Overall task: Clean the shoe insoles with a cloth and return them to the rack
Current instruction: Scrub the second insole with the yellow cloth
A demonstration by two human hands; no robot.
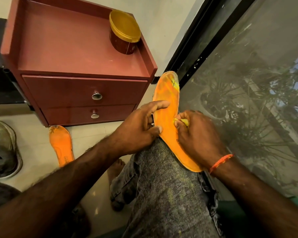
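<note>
An orange insole [167,103] lies lengthwise on my raised knee, toe end pointing up toward the window frame. My left hand [139,127] grips its left edge, thumb below and a finger laid across the top face. My right hand [198,136] has its fingers curled round a small yellow cloth [183,121], of which only a bit shows, and presses it against the insole's middle. A second orange insole [61,145] lies flat on the pale floor in front of the cabinet, apart from both hands.
A reddish-brown two-drawer cabinet [86,93] stands ahead on the left, with a yellow-lidded round tub [124,31] on its top. A meshed window [248,83] runs along the right. A round metal vessel [5,148] sits at the left edge on the floor.
</note>
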